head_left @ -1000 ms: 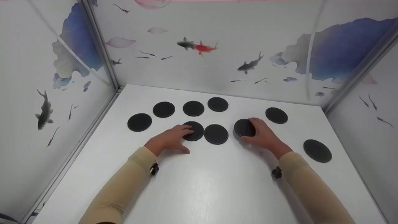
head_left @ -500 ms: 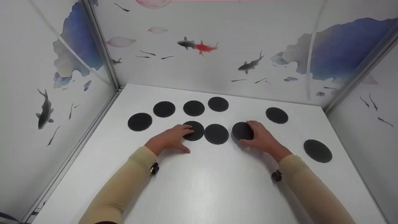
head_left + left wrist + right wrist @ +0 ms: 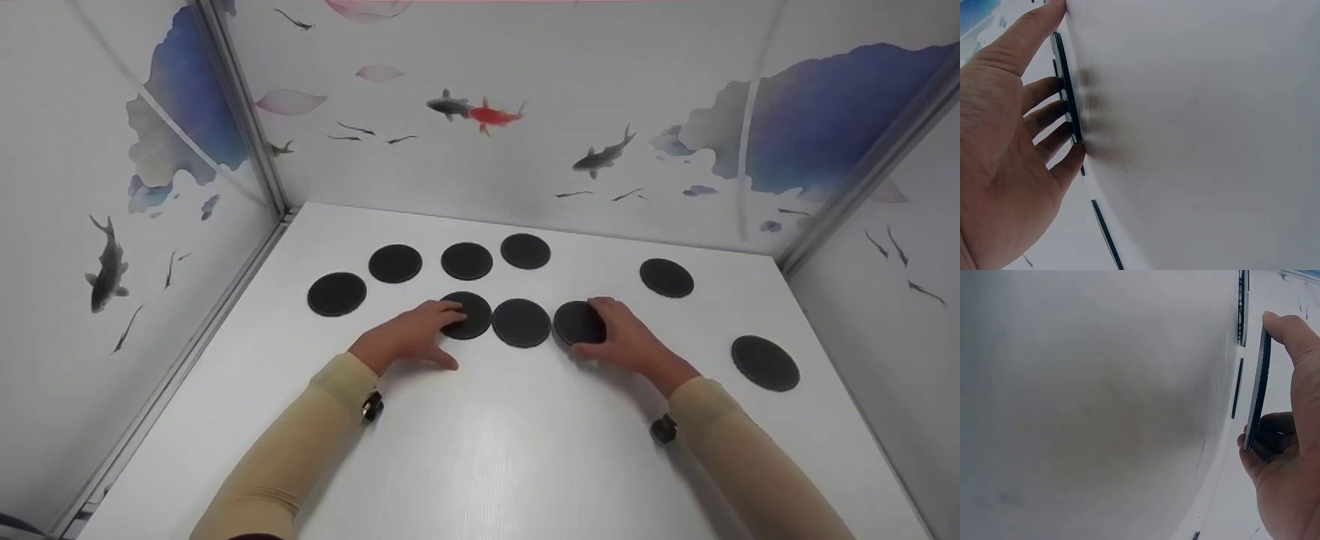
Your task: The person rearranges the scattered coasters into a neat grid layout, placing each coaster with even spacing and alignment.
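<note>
My right hand (image 3: 626, 337) grips a black disc (image 3: 578, 322) by its edges, thumb on the near side and fingers on the far side. In the right wrist view this disc (image 3: 1259, 388) hangs slightly tilted off the table between thumb and fingers of the hand (image 3: 1292, 422). Just left of it lies another black disc (image 3: 521, 322). My left hand (image 3: 409, 337) rests its fingertips on a third disc (image 3: 471, 315), which lies beside the middle one. In the left wrist view the fingers of that hand (image 3: 1016, 140) touch the disc (image 3: 1068, 84), thumb held apart.
Three black discs stand in a back row (image 3: 395, 263), (image 3: 467, 261), (image 3: 526, 251), with one disc (image 3: 337, 294) at the left. Two more discs (image 3: 667, 278), (image 3: 766, 363) lie at the right. Printed walls enclose the white table (image 3: 480, 450) at the back and sides.
My right hand has moved left and slightly nearer with its disc, close to the middle disc. The left hand has stayed in place.
</note>
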`<state>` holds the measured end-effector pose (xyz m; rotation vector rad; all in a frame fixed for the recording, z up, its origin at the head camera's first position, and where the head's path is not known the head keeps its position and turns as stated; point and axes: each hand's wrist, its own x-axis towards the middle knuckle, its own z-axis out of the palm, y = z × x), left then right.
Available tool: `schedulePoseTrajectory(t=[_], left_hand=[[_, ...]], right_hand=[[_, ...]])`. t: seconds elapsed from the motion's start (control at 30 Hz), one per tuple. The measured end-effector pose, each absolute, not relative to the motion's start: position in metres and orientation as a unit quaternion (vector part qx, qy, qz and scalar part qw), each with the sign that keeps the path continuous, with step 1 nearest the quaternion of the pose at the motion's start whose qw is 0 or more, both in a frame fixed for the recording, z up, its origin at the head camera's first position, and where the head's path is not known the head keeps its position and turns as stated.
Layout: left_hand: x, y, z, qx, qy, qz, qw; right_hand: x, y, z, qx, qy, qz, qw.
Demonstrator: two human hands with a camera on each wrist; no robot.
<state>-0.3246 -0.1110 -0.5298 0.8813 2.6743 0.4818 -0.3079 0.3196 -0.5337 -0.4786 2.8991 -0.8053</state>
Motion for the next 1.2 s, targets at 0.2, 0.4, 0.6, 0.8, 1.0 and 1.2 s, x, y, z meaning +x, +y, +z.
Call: schedulePoseTrajectory(t=[0.2,0.4,0.6,0.8,1.0,1.2], left_hand=[[-0.3244,-0.1111,-0.5296,0.306,0.926,0.167,0.144],[-0.3223,-0.1108,-0.5277,0.303,0.926,0.172,0.148],[-0.3239,-0.1111,-0.5289,0.307,0.925,0.174,0.145],[-0.3237,-0.1108,-0.5292,0.304,0.925,0.176,0.145],[-0.3234,-0.1108,-0.53,0.301,0.926,0.172,0.148],[-0.3244,-0.1105,-0.5306,0.301,0.927,0.171,0.145]], right_hand=[[-0.3064,0.3176,-0.5321,-0.16,0.951,-0.261,0.048],[-0.3076,0.3166,-0.5341,-0.165,0.953,-0.249,0.05],[-0.3098,0.3161,-0.5341,-0.172,0.955,-0.238,0.051],[-0.3104,0.3153,-0.5341,-0.173,0.954,-0.236,0.056],[-0.3097,0.3136,-0.5358,-0.165,0.954,-0.241,0.068],[-0.3102,0.3137,-0.5362,-0.168,0.955,-0.237,0.065]])
